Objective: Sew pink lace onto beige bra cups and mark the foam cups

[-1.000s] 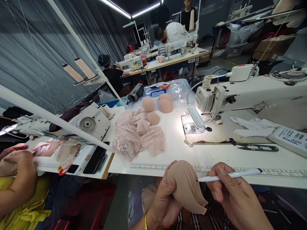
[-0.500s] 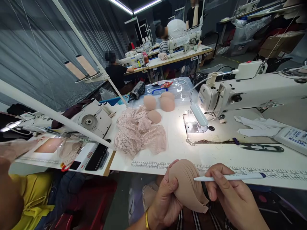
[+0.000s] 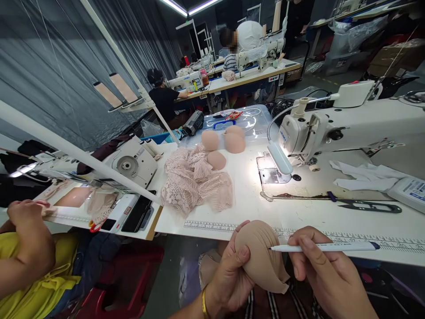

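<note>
My left hand (image 3: 229,274) is closed around a beige foam bra cup (image 3: 260,252), held on edge just below the table's front edge. My right hand (image 3: 323,277) pinches a white pen (image 3: 327,247) with a blue cap, its tip touching the cup's right side. On the white table (image 3: 252,204) lie a heap of pink lace (image 3: 195,184) and three more beige cups (image 3: 224,144). A printed ruler strip (image 3: 206,226) runs along the table's front edge.
A white sewing machine (image 3: 335,128) with a lit lamp stands at the right, black thread snips (image 3: 368,205) and white cloth (image 3: 365,176) before it. A co-worker in yellow (image 3: 29,261) sits at left by another machine (image 3: 128,164) and a phone (image 3: 137,214). Other workers sit behind.
My hands keep the cup and pen almost still; the pen tip stays on the cup. The co-worker's hand at left has come back into view, lower on the neighbouring table.
</note>
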Available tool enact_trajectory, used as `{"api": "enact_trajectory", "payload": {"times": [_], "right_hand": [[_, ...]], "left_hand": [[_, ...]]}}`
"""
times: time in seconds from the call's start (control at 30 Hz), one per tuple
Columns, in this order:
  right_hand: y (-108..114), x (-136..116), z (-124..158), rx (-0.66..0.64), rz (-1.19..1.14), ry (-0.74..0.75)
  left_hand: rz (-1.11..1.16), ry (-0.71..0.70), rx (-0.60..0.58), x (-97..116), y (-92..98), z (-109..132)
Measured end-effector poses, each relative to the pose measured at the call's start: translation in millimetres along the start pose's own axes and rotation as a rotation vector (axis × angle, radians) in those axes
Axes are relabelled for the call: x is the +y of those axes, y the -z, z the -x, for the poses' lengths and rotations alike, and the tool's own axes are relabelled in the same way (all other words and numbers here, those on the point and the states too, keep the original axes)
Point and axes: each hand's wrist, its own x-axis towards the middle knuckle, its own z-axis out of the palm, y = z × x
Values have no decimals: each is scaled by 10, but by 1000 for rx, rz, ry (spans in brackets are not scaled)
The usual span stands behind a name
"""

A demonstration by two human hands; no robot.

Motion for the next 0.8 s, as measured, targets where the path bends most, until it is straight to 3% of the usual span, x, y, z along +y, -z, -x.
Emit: {"api": "enact_trajectory", "payload": {"times": [0.27,0.43,0.57,0.67,0.73,0.8], "right_hand": [[-132,-132,40,5,-42,-109],[13,-110,-29,7,-38,-49],[112,-227,-61,11,176,-71],[89,-302,-68,-173,328,-39],[73,-275,-90,-276,383,12],[71,-189,-123,-201,368,50]], "left_hand": [[4,-2,-11,-46,56,-9],[-56,-11,13,18,24,-7],[-335,-68,-115,232,-6,1],[-656,-97,-237,391,-26,3],[-804,-194,-213,438,-38,-13],[-824,-423,-65,427,-43,-46]]}}
